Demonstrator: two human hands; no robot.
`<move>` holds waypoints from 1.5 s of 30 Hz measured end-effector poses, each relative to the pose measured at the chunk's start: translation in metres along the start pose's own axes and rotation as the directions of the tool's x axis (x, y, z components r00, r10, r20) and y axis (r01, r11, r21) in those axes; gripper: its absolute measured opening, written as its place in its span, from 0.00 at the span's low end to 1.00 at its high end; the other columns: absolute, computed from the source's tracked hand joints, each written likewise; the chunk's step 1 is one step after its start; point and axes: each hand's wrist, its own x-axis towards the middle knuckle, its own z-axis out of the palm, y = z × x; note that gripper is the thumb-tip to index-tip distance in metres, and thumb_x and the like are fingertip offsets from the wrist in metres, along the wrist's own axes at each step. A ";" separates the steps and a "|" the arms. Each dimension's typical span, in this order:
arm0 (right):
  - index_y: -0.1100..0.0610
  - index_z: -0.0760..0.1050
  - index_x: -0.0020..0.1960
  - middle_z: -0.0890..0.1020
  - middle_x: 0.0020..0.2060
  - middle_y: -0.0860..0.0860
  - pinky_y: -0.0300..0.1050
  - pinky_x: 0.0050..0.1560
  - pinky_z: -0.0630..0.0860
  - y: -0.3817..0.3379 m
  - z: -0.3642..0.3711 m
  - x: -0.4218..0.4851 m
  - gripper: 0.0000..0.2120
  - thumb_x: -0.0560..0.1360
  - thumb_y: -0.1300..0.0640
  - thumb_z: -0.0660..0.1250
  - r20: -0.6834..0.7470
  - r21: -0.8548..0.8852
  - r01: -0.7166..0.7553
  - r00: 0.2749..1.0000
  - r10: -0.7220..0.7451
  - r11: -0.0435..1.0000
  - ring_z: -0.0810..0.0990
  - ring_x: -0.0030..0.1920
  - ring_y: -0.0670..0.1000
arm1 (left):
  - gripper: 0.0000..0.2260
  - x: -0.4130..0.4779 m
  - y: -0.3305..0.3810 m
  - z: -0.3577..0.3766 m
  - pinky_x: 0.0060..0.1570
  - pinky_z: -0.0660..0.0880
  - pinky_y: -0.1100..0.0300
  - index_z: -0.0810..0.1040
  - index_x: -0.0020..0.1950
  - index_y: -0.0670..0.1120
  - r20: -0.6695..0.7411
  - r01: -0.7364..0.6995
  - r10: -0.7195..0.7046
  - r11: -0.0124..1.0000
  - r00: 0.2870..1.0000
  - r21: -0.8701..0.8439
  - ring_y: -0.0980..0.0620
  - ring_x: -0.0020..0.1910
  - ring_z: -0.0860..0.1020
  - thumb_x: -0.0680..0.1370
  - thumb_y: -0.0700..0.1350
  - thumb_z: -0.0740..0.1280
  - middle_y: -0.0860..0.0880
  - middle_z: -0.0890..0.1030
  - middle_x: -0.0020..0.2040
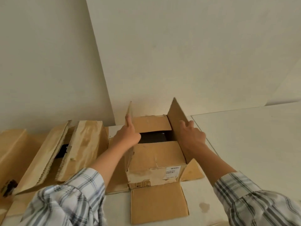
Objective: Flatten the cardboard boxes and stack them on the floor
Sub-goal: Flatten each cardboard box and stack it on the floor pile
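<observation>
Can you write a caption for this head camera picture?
Left hand and right hand spread the upright flaps of an open cardboard box.

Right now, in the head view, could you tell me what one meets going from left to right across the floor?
Flat cardboard at the far left → long corrugated box → left hand on the left flap → open cardboard box → right hand on the right flap → bare floor.
</observation>
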 end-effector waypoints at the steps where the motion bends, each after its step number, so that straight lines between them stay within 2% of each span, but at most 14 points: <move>1: 0.55 0.58 0.73 0.68 0.62 0.58 0.50 0.42 0.73 0.007 0.001 0.002 0.27 0.77 0.59 0.65 0.009 0.006 -0.023 1.000 0.023 1.000 0.77 0.54 0.59 | 0.43 0.001 -0.005 -0.007 0.20 0.62 0.61 0.31 0.78 0.52 0.003 0.020 -0.020 1.000 1.000 0.002 0.53 0.24 0.68 0.77 0.37 0.61 0.47 0.70 0.33; 5: 0.56 0.62 0.70 0.65 0.65 0.60 0.55 0.54 0.76 0.032 0.010 0.014 0.22 0.78 0.60 0.63 0.047 0.040 -0.074 0.996 0.072 0.996 0.70 0.63 0.62 | 0.42 0.005 -0.026 -0.020 0.24 0.64 0.61 0.29 0.78 0.45 0.022 0.131 -0.133 0.988 0.991 0.087 0.52 0.27 0.69 0.79 0.34 0.60 0.44 0.74 0.37; 8: 0.54 0.63 0.70 0.64 0.65 0.60 0.58 0.58 0.72 0.047 0.017 0.030 0.22 0.77 0.61 0.62 0.049 0.036 -0.075 0.996 0.073 0.997 0.68 0.64 0.62 | 0.42 0.004 -0.047 -0.013 0.37 0.76 0.57 0.35 0.80 0.46 0.013 0.252 -0.254 0.964 0.967 0.081 0.45 0.48 0.77 0.79 0.38 0.64 0.38 0.69 0.68; 10: 0.52 0.63 0.71 0.63 0.67 0.60 0.60 0.63 0.68 0.056 0.023 0.036 0.22 0.78 0.60 0.61 0.072 -0.020 -0.054 0.996 0.055 0.998 0.66 0.66 0.62 | 0.40 -0.003 -0.056 0.000 0.63 0.72 0.49 0.44 0.80 0.49 0.041 0.290 -0.302 0.939 0.953 0.184 0.39 0.69 0.65 0.78 0.47 0.67 0.40 0.53 0.76; 12: 0.50 0.63 0.72 0.58 0.73 0.60 0.63 0.68 0.62 0.063 0.035 0.037 0.23 0.78 0.58 0.60 0.108 -0.093 -0.013 0.994 0.023 0.996 0.60 0.71 0.63 | 0.36 -0.010 -0.058 0.018 0.73 0.55 0.42 0.50 0.79 0.52 0.052 0.276 -0.309 0.904 0.950 0.327 0.36 0.76 0.50 0.78 0.56 0.66 0.41 0.43 0.79; 14: 0.50 0.62 0.73 0.58 0.75 0.59 0.63 0.69 0.61 0.063 0.052 0.031 0.24 0.78 0.57 0.59 0.138 -0.058 0.049 0.990 -0.041 0.997 0.58 0.73 0.63 | 0.30 -0.015 -0.055 0.037 0.74 0.47 0.38 0.54 0.79 0.52 0.048 0.232 -0.271 0.891 0.961 0.391 0.36 0.78 0.44 0.80 0.57 0.61 0.42 0.41 0.80; 17: 0.51 0.60 0.72 0.66 0.70 0.54 0.57 0.65 0.69 0.053 0.074 0.020 0.24 0.78 0.61 0.58 0.111 0.097 0.149 0.981 -0.159 0.984 0.66 0.69 0.59 | 0.28 -0.015 -0.044 0.055 0.68 0.67 0.48 0.52 0.81 0.50 0.133 0.222 -0.251 0.955 0.959 0.199 0.41 0.75 0.62 0.81 0.47 0.58 0.44 0.59 0.79; 20: 0.44 0.53 0.77 0.67 0.69 0.53 0.55 0.60 0.75 0.043 0.083 0.018 0.31 0.79 0.62 0.59 0.114 0.197 0.183 0.971 -0.208 0.963 0.69 0.66 0.58 | 0.28 -0.014 -0.033 0.063 0.56 0.72 0.56 0.53 0.81 0.49 0.199 0.312 -0.300 0.949 0.933 -0.033 0.43 0.70 0.70 0.81 0.43 0.57 0.46 0.66 0.76; 24: 0.45 0.58 0.76 0.74 0.62 0.56 0.51 0.54 0.78 0.038 0.082 0.033 0.23 0.82 0.56 0.54 0.207 0.229 0.194 0.948 -0.242 0.954 0.78 0.56 0.58 | 0.16 -0.011 -0.032 0.067 0.55 0.76 0.52 0.75 0.64 0.47 0.356 0.538 -0.411 0.720 0.839 -0.438 0.43 0.54 0.77 0.80 0.50 0.56 0.45 0.79 0.57; 27: 0.52 0.67 0.72 0.75 0.64 0.57 0.54 0.58 0.76 0.036 0.064 0.047 0.20 0.82 0.53 0.51 0.302 0.382 0.085 0.930 -0.211 0.920 0.76 0.59 0.60 | 0.17 -0.014 -0.026 0.052 0.49 0.75 0.50 0.75 0.48 0.44 0.468 0.616 -0.402 0.475 0.787 -0.628 0.43 0.45 0.76 0.82 0.53 0.53 0.43 0.78 0.45; 32: 0.59 0.64 0.74 0.69 0.70 0.61 0.64 0.47 0.81 0.050 0.008 0.075 0.27 0.82 0.43 0.55 0.613 0.646 -0.380 0.776 -0.152 0.662 0.76 0.60 0.68 | 0.21 -0.011 -0.053 0.024 0.59 0.73 0.36 0.76 0.59 0.46 0.521 0.655 -0.409 0.342 0.749 -0.673 0.38 0.62 0.74 0.80 0.62 0.59 0.43 0.76 0.61; 35: 0.60 0.66 0.74 0.72 0.69 0.60 0.69 0.50 0.79 0.065 -0.011 0.079 0.30 0.79 0.42 0.63 0.746 0.528 -0.316 0.616 -0.252 0.789 0.78 0.60 0.66 | 0.27 -0.015 -0.057 0.014 0.52 0.78 0.36 0.72 0.68 0.47 0.528 0.642 -0.364 0.426 0.767 -0.638 0.38 0.70 0.68 0.75 0.61 0.69 0.44 0.70 0.71; 40: 0.50 0.72 0.70 0.70 0.72 0.53 0.62 0.58 0.78 0.060 -0.012 0.052 0.26 0.75 0.49 0.72 0.775 0.338 0.229 0.482 -0.408 0.913 0.72 0.68 0.62 | 0.58 -0.033 -0.030 0.024 0.53 0.81 0.46 0.51 0.81 0.49 0.636 0.529 -0.270 0.809 0.723 -0.257 0.40 0.72 0.66 0.60 0.55 0.83 0.43 0.59 0.78; 45: 0.52 0.62 0.74 0.71 0.68 0.56 0.54 0.62 0.74 0.041 0.032 0.015 0.49 0.60 0.40 0.81 0.562 0.029 0.455 0.729 -0.391 0.890 0.72 0.65 0.60 | 0.69 -0.044 -0.016 0.061 0.71 0.66 0.44 0.24 0.75 0.51 0.561 0.380 -0.344 0.923 0.753 0.056 0.38 0.77 0.58 0.61 0.52 0.83 0.43 0.41 0.81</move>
